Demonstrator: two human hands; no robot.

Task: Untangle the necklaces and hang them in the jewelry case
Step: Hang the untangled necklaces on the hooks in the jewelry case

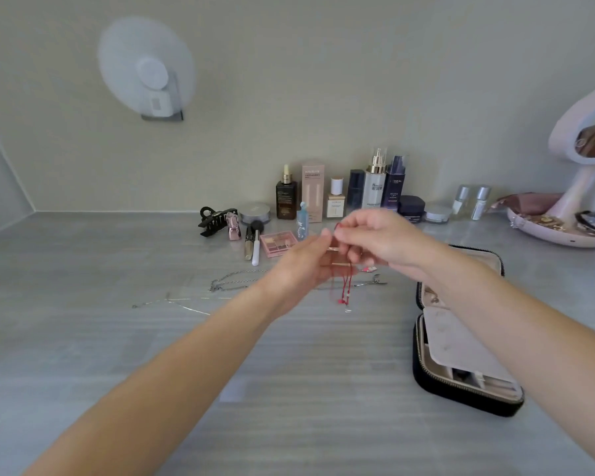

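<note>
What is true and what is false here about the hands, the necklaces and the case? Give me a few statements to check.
1. The left hand and right hand both hold a red cord above the table. True.
2. The case is zipped shut. False: it lies open, right of the hands.
3. Silver chains lie on the table, left of the hands. True.
4. The red cord already hangs in the case. False: it dangles from the hands, over the table.
</note>
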